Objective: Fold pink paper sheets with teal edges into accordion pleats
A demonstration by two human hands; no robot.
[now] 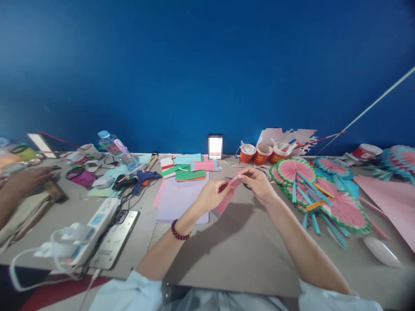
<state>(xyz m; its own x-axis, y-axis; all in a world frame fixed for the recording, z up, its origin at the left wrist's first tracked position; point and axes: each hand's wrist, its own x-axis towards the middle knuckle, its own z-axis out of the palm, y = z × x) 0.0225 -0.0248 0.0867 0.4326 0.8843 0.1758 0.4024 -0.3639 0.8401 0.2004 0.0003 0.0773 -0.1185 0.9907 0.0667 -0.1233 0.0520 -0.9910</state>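
My left hand (210, 196) and my right hand (257, 183) meet over the middle of the grey table (246, 246). Both pinch a narrow strip of pink paper (227, 196) that runs down and left between them. The left hand grips its lower part, and a dark red bead bracelet (180, 231) circles that wrist. The right hand's fingertips close on the strip's upper end. A lilac sheet (177, 198) lies just left of my hands.
Pink and green paper fans with blue sticks (311, 190) lie at the right. Red cups (262, 153), a phone (215, 147), coloured paper stacks (189, 170), a glue gun (139, 179), a water bottle (116, 149) and a power strip (94, 224) surround them. Another person's hand (22, 181) rests at the far left.
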